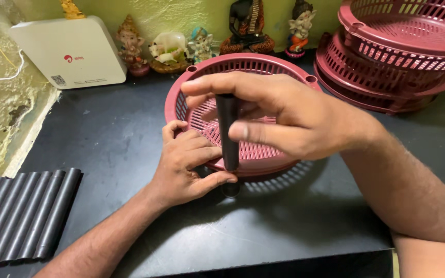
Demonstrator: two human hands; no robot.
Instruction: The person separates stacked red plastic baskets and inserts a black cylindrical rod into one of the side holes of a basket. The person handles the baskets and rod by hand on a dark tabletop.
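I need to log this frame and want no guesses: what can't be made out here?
Head view only:
- Lower end of the black tube: the left hand and basket rim hide whether it sits in a socket.
- Basket's near rim: covered by both hands.
- Right hand grip: fingers cover the tube's top.
- Tube pile: cut by the left edge, count unclear.
- Basket stack: cut by the top and right edges.

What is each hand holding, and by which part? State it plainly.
Right hand grips the black tube by its upper end, upright. Left hand steadies the maroon basket at its near rim.
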